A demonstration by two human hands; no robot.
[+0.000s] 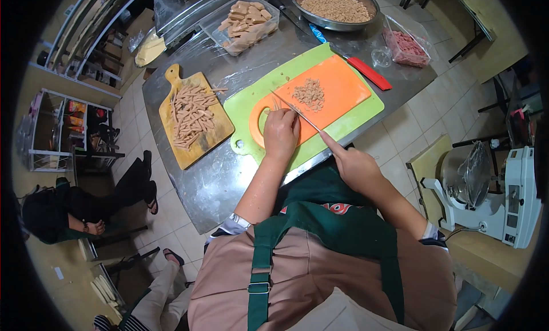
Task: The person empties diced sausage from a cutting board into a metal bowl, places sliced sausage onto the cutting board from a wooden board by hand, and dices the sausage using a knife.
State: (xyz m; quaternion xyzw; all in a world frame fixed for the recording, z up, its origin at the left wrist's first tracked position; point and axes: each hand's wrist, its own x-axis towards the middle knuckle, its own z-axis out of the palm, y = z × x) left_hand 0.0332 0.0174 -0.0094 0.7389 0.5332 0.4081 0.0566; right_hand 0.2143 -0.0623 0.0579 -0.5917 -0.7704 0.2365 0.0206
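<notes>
My left hand (282,132) is closed, with its fingertips pressed on a few thin pinkish-brown strips of food (275,104) on the orange cutting board (349,88). In my right hand (355,166) is a knife (300,113), its blade lying slantwise across the board just beside my left fingers. The hand covers most of its handle. A small heap of diced pieces (309,94) lies beyond the blade. The orange board rests on a larger green cutting board (243,116). To the left, a wooden board (225,125) carries a pile of similar strips (194,111).
At the table's back stand a clear container (266,36) of larger chunks and a metal bowl (334,23) of diced pieces. A red handle (369,73) lies by the green board. Bagged pink meat (407,48) sits far right. A stand mixer (474,188) is rightward; two people are leftward.
</notes>
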